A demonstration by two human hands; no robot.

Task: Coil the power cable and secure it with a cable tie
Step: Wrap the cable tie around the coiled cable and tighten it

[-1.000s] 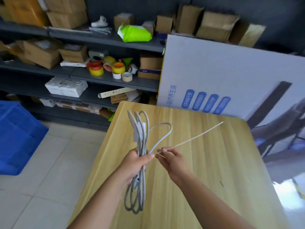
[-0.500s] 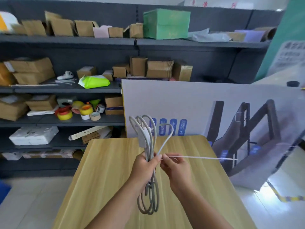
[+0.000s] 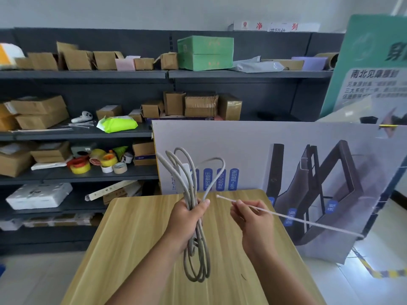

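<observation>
While the shelving [image 3: 88, 133] fills the upper left of the frame much as half a second ago, the view has tilted up and the wooden desk [image 3: 136, 238] now sits lower centre. Above it, the left hand [image 3: 187, 219] still grips the coiled grey power cable [image 3: 198, 256] at mid-frame, fingers wrapped around the bundle. The right hand [image 3: 253, 221] has drawn apart from the left, fingers pinching the white cable tie [image 3: 293, 219] near its head, tail pointing lower right.
</observation>
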